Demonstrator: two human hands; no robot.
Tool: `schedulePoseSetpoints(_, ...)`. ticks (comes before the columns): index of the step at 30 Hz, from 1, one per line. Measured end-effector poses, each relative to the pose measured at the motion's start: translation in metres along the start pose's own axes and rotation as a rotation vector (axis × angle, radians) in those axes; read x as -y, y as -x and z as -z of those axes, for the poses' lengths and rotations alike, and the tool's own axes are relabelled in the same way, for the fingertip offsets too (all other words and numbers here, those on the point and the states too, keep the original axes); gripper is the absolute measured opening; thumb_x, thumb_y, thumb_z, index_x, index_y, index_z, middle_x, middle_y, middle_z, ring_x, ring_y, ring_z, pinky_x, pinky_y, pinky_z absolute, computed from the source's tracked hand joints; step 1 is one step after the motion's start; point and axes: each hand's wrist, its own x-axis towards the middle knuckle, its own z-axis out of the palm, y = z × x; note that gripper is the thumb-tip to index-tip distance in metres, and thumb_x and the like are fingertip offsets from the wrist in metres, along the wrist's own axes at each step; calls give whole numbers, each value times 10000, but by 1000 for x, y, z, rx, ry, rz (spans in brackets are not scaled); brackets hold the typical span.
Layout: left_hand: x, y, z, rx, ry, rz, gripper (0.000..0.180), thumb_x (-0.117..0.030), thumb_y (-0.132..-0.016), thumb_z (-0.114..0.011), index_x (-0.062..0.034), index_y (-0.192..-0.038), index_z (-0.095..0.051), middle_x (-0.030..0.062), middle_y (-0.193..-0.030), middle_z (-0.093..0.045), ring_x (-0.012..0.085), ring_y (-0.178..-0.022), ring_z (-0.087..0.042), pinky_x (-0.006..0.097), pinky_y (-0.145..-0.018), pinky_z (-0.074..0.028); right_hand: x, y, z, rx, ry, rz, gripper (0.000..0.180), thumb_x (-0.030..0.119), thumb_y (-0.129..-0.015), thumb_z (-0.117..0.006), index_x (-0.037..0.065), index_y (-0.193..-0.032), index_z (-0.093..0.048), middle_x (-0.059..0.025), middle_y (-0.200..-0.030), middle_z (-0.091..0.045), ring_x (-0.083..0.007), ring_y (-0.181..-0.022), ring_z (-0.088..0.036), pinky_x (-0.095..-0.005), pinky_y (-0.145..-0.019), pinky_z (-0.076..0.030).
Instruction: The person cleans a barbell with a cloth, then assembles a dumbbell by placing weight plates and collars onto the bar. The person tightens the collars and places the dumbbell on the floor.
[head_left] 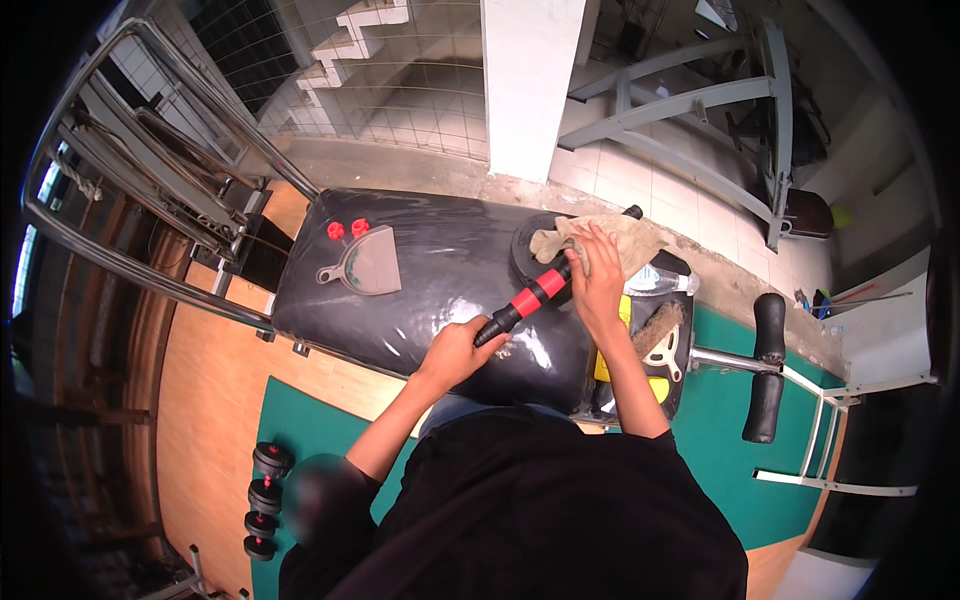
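Rod point(538, 295), black w/ red bands, held aslant over shiny black padded bench point(425, 222) in head view. L hand point(455, 350) grasps its near end. R hand point(597, 270) lies over crumpled beige cloth point(635, 242) at rod's upper part; can't tell if it's closed. Grey plastic dustpan point(378, 262) & 2 small red pieces point(335, 231) on bench, left. Clear plastic bottle point(655, 281) nr R hand.

On a black padded surface point(440, 245), a grey plastic dustpan point(377, 266) lies left, two small red rings point(360, 229) just beyond; to its right, a black-and-red rod point(538, 292) slants above, a tan cloth point(638, 243) at its far end. Farther right lie a clear plastic bottle point(660, 281) and, nearer, a brown-bristled brush point(660, 335). Black dumbbells point(264, 497) line a green mat point(315, 420).
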Motion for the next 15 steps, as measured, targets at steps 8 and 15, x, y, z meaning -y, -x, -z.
schedulePoseSetpoints(8,52,-10,-29,-150,-215,-288,296,-239,-825,-583,-40,-1043,-562,163,-889,-635,343,-788,-621,416,-615,-470,106,42,-23,177,-247,213,208,204,-780,-667,80,-947,-646,-40,-1013,-639,-238,-1040,-571,-435,-991,-384)
schedulePoseSetpoints(15,21,-8,15,-52,462,205,191,-211,-873,-610,-47,-890,-513,-26,-548,-467,56,-399,-431,223,-359,-341,63,62,-11,349,-968,-673,342,312,-928,-522,12,-1075,-593,-95,-1005,-650,-263,-957,-621,-337,-875,-476)
